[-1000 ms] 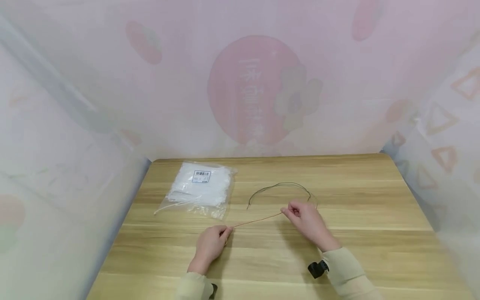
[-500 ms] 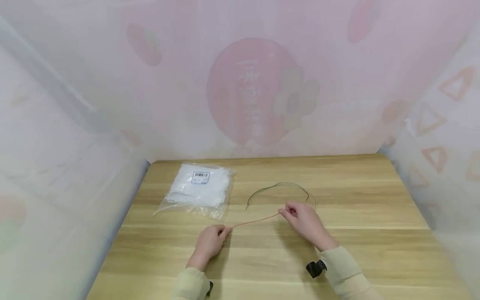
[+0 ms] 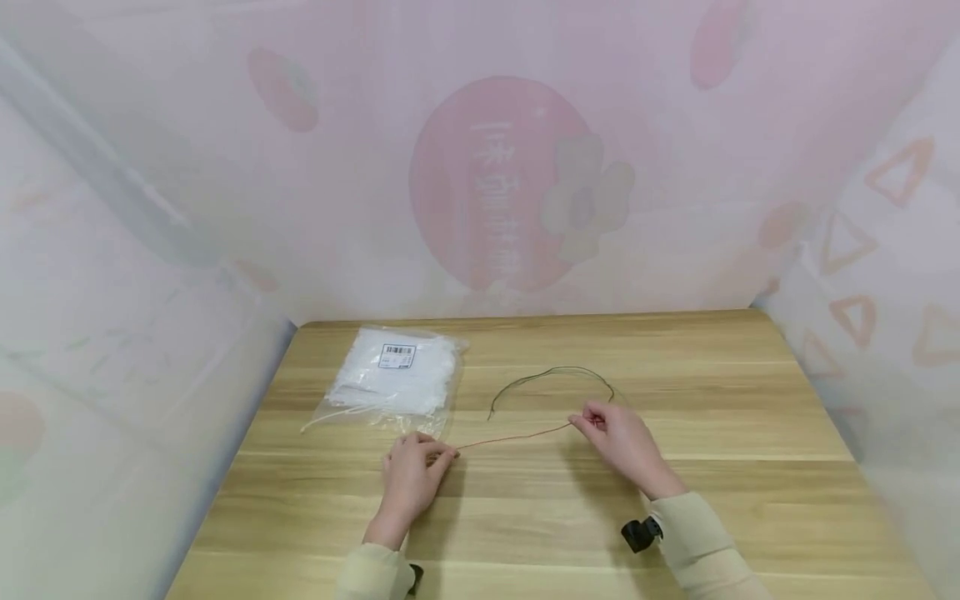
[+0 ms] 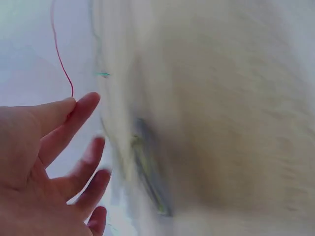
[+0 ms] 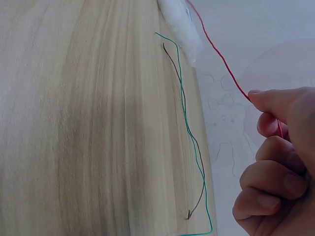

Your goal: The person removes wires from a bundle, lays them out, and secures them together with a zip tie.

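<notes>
A thin red wire (image 3: 517,437) spans the gap between both hands above the table, sagging slightly. My left hand (image 3: 415,471) pinches its left end between thumb and index fingertip, the other fingers spread apart, as the left wrist view shows. My right hand (image 3: 621,439) pinches the wire between thumb and index finger; in the right wrist view the remaining fingers curl inward and a bit of red wire (image 5: 279,129) shows behind the thumb. Beyond the hands, a green wire (image 5: 181,83) and a dark wire (image 5: 203,162) lie loosely crossed in an arc on the table.
A clear bag of white zip ties (image 3: 393,375), with a barcode label, lies at the back left of the wooden table (image 3: 712,375). One white tie (image 3: 337,414) lies along its front edge. Printed curtains (image 3: 360,167) enclose the table at the back and sides.
My left hand has turned and its free fingers have spread, still pinching the red wire. My right hand has shifted slightly right since half a second ago. Wires and bag lie as before.
</notes>
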Motion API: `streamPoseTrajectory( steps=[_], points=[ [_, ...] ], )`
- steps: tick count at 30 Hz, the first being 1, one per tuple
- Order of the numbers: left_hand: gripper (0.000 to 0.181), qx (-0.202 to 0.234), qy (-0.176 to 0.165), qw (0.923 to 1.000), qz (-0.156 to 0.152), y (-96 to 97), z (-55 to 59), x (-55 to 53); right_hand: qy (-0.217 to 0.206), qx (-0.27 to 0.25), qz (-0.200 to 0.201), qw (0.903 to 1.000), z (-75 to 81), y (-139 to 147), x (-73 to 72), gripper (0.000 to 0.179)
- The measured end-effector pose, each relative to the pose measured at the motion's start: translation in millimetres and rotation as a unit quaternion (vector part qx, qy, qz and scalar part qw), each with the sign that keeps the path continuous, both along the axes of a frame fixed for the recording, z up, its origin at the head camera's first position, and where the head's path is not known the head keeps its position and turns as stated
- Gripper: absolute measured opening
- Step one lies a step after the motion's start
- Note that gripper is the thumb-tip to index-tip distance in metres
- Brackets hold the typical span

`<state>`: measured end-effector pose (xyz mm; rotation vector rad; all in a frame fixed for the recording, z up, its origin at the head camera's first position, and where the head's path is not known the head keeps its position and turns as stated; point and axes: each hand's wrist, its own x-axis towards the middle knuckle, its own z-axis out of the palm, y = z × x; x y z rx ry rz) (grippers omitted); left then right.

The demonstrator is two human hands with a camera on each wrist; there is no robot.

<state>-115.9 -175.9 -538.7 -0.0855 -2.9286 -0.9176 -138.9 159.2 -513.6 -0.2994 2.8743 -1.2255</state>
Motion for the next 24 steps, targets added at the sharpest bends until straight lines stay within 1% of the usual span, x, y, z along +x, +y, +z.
streamPoseTrajectory(
  steps=[2,4,6,9,10,11,13,15,16,17,19,22,24],
  points=[
    [0.008,0.031,0.01,0.9995,-0.006,0.7,5.6,-0.9,0.003,0.004,-0.001,1.0,0.6,3.3,-1.3,0.033],
    [0.009,0.064,0.008,0.9979,-0.007,1.7,12.2,-3.0,0.003,0.006,0.004,1.0,1.4,8.3,-2.7,0.032],
    [0.011,0.088,0.004,0.9961,-0.005,3.2,18.7,-6.5,0.0,0.006,0.017,0.9998,2.9,15.0,-4.1,0.033],
    [0.015,0.091,0.007,0.9959,-0.006,8.0,30.2,-14.2,-0.01,0.005,0.042,0.999,5.9,28.1,-5.6,0.034],
    [0.017,0.081,0.011,0.9966,-0.01,10.5,35.0,-17.2,-0.013,0.003,0.049,0.9987,7.5,32.7,-6.3,0.034],
    [0.018,0.067,0.019,0.9974,-0.018,13.3,39.4,-21.2,-0.022,0.0,0.055,0.9982,9.9,37.1,-7.3,0.034],
    [0.02,0.037,0.035,0.9981,-0.036,19.6,49.0,-29.3,-0.028,-0.005,0.067,0.9973,14.6,44.7,-10.5,0.032],
    [0.022,0.001,0.05,0.9975,-0.049,26.4,57.5,-37.6,-0.026,-0.002,0.073,0.997,19.8,50.2,-15.3,0.031],
    [0.024,-0.018,0.056,0.9968,-0.055,29.6,60.8,-41.9,-0.017,0.004,0.074,0.9971,21.9,52.4,-18.0,0.03],
    [0.026,-0.036,0.06,0.9958,-0.059,32.5,62.7,-46.5,0.0,0.016,0.075,0.9971,23.6,54.3,-21.0,0.029],
    [0.029,-0.065,0.057,0.9944,-0.062,38.4,65.5,-53.5,0.051,0.054,0.067,0.995,25.3,57.1,-26.2,0.032],
    [0.036,-0.104,0.05,0.9911,-0.066,45.3,63.8,-63.1,0.123,0.108,0.04,0.9857,22.9,60.1,-33.2,0.04],
    [0.041,-0.112,0.047,0.9903,-0.068,49.0,61.5,-67.0,0.15,0.128,0.022,0.9801,19.2,61.1,-37.5,0.043]
  ],
)
